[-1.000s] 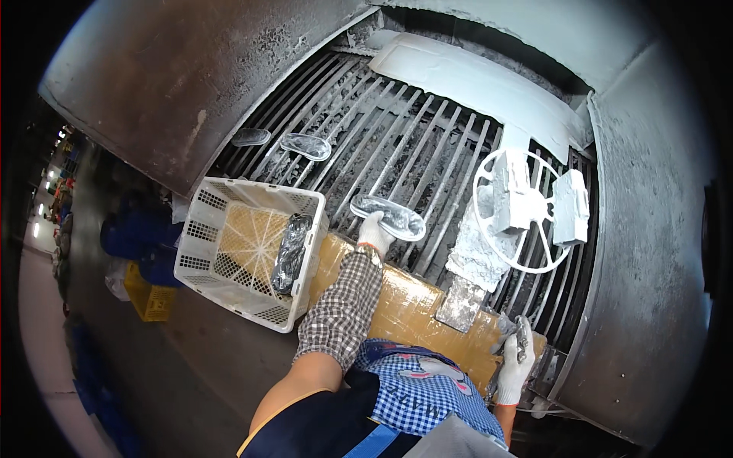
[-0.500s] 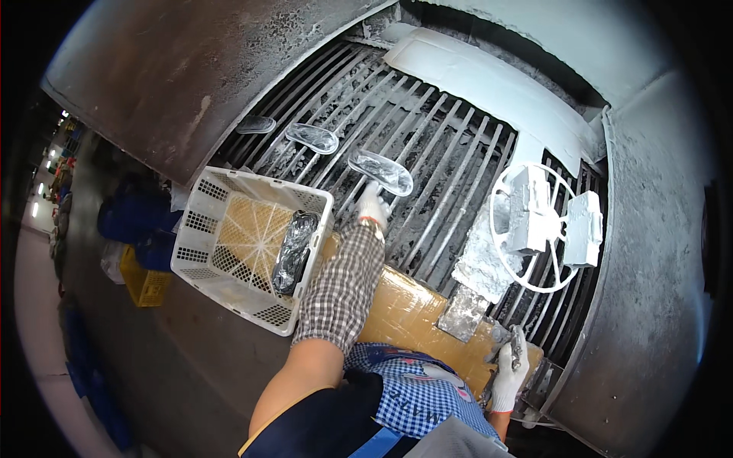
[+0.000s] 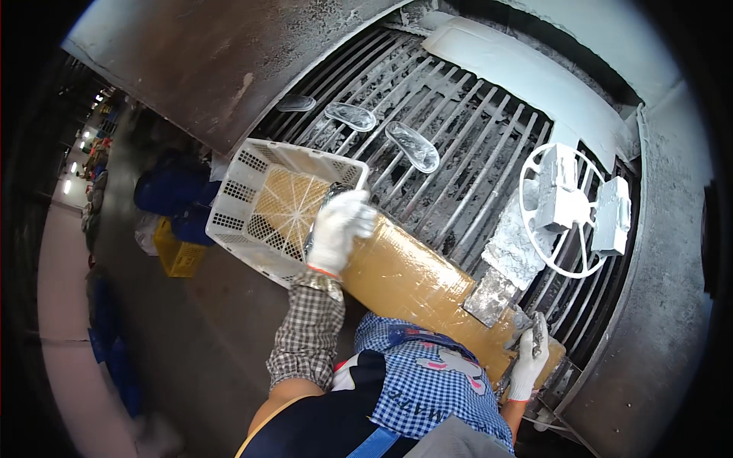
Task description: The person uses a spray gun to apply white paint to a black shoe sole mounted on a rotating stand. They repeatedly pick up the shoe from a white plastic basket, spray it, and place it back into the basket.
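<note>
My left hand (image 3: pixel 338 231), in a white glove, is over the right wall of a white plastic basket (image 3: pixel 223 221). It is smeared by motion and its fingers do not show clearly. Beside it a dark, shiny bundle (image 3: pixel 334 192) in the basket is mostly covered by the glove. At the lower right my right hand (image 3: pixel 528 357), also gloved, is closed around a small greyish thing (image 3: pixel 540 333) whose kind I cannot make out. Three flat, oval, sole-shaped pieces, the nearest one (image 3: pixel 413 146) glossy and grey, lie in a row on the metal bars.
A powder-coated grate (image 3: pixel 450 160) spans the booth between metal side walls. A white-coated wheel (image 3: pixel 553 210) with two blocks stands on its right. Brown taped cardboard (image 3: pixel 405 263) covers the front edge. A yellow crate (image 3: pixel 177 248) sits on the floor at left.
My left hand has drawn back from the nearest oval piece to the basket's edge. That piece lies turned at a different angle. My right hand keeps its hold; the whole view has shifted.
</note>
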`<state>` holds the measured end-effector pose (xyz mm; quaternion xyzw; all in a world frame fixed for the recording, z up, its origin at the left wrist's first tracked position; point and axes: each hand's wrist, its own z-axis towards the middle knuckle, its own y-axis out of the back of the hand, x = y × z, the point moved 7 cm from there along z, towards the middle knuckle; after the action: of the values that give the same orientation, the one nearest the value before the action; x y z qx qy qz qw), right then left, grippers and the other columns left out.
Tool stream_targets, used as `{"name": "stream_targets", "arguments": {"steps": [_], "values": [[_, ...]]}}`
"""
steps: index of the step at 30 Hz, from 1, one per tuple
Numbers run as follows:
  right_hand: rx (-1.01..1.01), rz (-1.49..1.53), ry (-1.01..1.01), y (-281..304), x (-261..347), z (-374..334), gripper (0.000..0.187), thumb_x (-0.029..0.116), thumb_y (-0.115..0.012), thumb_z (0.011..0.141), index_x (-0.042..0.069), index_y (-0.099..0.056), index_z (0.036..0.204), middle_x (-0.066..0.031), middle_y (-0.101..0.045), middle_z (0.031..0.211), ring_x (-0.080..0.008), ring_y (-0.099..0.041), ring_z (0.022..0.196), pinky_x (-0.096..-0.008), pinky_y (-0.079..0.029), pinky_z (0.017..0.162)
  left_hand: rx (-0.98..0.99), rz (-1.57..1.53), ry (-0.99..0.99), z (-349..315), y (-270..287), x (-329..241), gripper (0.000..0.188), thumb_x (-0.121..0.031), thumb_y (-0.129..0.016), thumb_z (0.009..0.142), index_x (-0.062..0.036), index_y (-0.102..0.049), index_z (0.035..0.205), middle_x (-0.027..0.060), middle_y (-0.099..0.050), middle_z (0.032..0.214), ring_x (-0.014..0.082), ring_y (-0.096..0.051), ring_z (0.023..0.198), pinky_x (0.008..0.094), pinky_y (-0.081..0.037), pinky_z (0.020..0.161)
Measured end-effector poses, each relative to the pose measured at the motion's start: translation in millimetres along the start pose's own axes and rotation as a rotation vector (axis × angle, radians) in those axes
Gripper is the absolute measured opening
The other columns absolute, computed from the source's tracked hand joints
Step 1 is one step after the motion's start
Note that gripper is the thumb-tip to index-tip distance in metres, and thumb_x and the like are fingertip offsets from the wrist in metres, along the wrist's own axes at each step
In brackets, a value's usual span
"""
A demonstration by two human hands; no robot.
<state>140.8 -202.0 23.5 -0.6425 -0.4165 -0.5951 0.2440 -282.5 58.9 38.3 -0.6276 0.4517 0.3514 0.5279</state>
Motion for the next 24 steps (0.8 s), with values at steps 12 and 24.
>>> {"name": "stream_targets", "arguments": {"steps": [12, 24], "values": [[-0.027, -0.043, 0.03, 17.9, -18.6, -6.5, 0.056, 0.022, -0.063, 0.106, -0.006, -0.052, 0.154, -0.0086, -0.067, 0.119, -0.0128, -0.062, 0.099, -0.0297, -0.051, 0.089, -0.085, 1.518, 0.523, 3.7, 177.5, 69.0, 0.108, -0.053, -0.084, 0.079, 0.0011, -0.039, 0.16, 0.0312, -0.067, 0.136, 0.0428, -0.067, 0.127, 0.0459, -0.054, 0.107], [-0.09, -0.062, 0.098, 33.3, -17.2, -12.4, 0.052, 0.018, -0.064, 0.105, -0.004, -0.056, 0.152, -0.0095, -0.061, 0.124, -0.0142, -0.062, 0.1, -0.0308, -0.053, 0.087, -0.579, 0.865, 0.07, 2.1, 224.9, 67.8, 0.085, -0.015, -0.084, 0.078, 0.0025, -0.048, 0.153, 0.0199, -0.075, 0.124, 0.0384, -0.074, 0.106, 0.0488, -0.056, 0.097]]}}
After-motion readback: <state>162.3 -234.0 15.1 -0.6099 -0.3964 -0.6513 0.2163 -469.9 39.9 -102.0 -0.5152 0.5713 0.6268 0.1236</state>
